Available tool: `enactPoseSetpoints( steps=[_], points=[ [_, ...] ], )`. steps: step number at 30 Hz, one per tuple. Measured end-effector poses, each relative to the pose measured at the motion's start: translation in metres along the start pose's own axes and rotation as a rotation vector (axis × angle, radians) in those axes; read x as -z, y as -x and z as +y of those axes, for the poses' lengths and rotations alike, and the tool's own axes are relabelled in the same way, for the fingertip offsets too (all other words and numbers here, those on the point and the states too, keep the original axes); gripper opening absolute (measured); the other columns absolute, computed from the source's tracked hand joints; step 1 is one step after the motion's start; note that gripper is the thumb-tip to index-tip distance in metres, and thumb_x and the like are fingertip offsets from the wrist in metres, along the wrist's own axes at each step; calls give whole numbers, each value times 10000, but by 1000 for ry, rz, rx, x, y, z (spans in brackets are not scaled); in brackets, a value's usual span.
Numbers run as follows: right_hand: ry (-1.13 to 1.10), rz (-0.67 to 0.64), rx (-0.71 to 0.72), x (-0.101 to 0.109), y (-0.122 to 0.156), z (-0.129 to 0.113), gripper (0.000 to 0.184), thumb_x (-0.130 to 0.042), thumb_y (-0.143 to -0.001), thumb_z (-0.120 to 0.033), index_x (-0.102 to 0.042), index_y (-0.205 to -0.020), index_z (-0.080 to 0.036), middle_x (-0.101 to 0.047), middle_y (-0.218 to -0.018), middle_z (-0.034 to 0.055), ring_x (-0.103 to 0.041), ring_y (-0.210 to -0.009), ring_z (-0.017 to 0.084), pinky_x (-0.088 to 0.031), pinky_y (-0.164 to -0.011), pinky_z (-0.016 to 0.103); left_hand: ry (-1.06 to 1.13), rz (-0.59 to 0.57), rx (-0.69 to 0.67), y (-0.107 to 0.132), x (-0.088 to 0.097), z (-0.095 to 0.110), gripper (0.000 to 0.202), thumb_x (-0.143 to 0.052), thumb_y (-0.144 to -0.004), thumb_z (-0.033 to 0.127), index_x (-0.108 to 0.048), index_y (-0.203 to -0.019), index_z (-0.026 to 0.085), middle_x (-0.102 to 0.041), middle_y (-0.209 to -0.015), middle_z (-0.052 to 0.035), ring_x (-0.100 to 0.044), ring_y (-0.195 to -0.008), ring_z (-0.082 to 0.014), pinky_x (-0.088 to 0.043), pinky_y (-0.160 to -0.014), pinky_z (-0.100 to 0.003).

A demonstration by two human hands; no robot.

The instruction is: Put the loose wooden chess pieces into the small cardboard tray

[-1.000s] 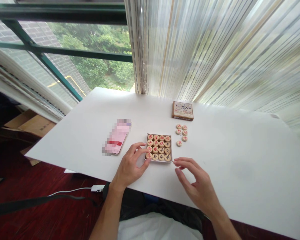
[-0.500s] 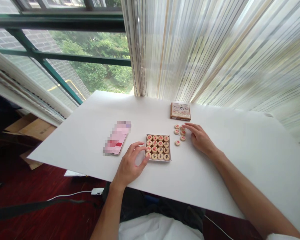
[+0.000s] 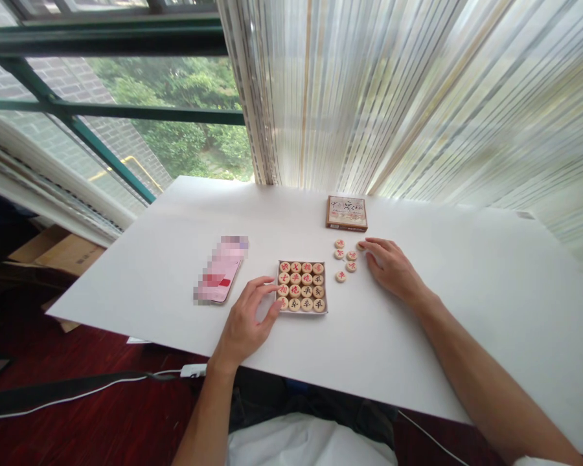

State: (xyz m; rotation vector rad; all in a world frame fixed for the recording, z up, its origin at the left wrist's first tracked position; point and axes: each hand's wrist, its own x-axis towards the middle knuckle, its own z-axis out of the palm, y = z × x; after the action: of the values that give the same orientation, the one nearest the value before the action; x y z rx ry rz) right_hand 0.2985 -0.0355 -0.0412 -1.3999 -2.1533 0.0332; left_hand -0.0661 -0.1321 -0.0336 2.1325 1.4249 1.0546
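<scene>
A shallow box (image 3: pixel 302 314) on the white table holds rows of round Chinese chess pieces (image 3: pixel 307 292) with red and black characters. At its left edge, my left hand (image 3: pixel 247 317) rests with thumb and fingers apart, the fingertips touching the box and the pieces at that side. To the right lie several loose pieces (image 3: pixel 351 266), the visible ones marked in red. My right hand (image 3: pixel 391 266) has its fingertips on one Chinese chess piece (image 3: pixel 360 246) just right of that group. The fingers partly cover this piece, and its character is hard to make out.
Behind the loose pieces lies a printed box lid (image 3: pixel 346 214). A phone (image 3: pixel 219 272) with a pink screen, partly blurred out, is left of my left hand. String curtains (image 3: pixel 330 97) and a window stand along the table's (image 3: pixel 418 362) far edge.
My right hand has drawn one chess piece a little to the right, away from the others. My left hand stays at the box. The whole view has shifted slightly.
</scene>
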Motion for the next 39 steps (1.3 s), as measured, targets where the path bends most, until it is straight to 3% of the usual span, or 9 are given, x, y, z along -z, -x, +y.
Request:
enactPoseSetpoints(
  steps=[10,17,19,21,25,29,32,39],
  points=[
    [-17,77,-96,4,3,2,193,-572,-977,-338,-686,-1089,-229,-746,-1072,76,-643,-1032,275,-523,-958,457,-10,8,-4,0,0,0,250,-604,-970,292,-613,-1215,248,-597,-1331,-95,-588,-1253,-253,-578,-976,-397],
    [-103,200,-164,11,2,-18,236,-642,-929,-386,-697,-1090,-222,-742,-977,71,-682,-851,225,-579,-727,370,30,47,-29,-1,2,0,233,-629,-957,283,-632,-1186,243,-618,-1298,-97,-592,-1226,-246,-565,-925,-376],
    [-151,221,-123,15,4,-34,247,-661,-920,-378,-684,-1113,-226,-738,-990,69,-683,-844,213,-583,-670,337,67,82,-51,-1,4,2,210,-641,-949,273,-645,-1156,238,-649,-1246,-87,-629,-1135,-222,-564,-848,-334],
    [-225,209,-35,18,6,-55,262,-683,-914,-341,-661,-1148,-226,-738,-1007,66,-691,-853,204,-599,-707,342,117,108,-55,0,5,7,175,-643,-947,266,-658,-1118,231,-693,-1131,-66,-660,-961,-178,-549,-768,-295],
    [-374,127,137,17,15,-98,286,-669,-925,-255,-627,-1207,-247,-741,-1053,61,-707,-855,190,-613,-777,361,248,79,46,6,-1,25,120,-636,-955,288,-676,-1044,218,-739,-939,-32,-637,-728,-129,-527,-688,-262],
    [-439,71,321,12,25,-125,438,-673,-914,-187,-564,-1330,-271,-745,-1086,68,-717,-947,208,-600,-887,405,442,-28,121,12,-14,41,228,-654,-946,309,-630,-1154,220,-760,-923,-37,-692,-756,-148,-547,-703,-265],
    [-441,42,428,6,31,-133,518,-692,-901,-163,-531,-1381,-274,-747,-1106,81,-720,-966,216,-596,-879,405,525,-70,186,13,-21,47,251,-655,-946,307,-611,-1179,222,-761,-944,-41,-728,-819,-165,-568,-754,-276],
    [-482,-43,491,1,35,-136,474,-670,-927,-168,-553,-1376,-267,-748,-1141,91,-730,-1021,207,-605,-870,349,636,-123,244,11,-24,48,175,-629,-963,325,-639,-1087,202,-727,-925,-45,-725,-811,-161,-596,-771,-276]
  ],
)
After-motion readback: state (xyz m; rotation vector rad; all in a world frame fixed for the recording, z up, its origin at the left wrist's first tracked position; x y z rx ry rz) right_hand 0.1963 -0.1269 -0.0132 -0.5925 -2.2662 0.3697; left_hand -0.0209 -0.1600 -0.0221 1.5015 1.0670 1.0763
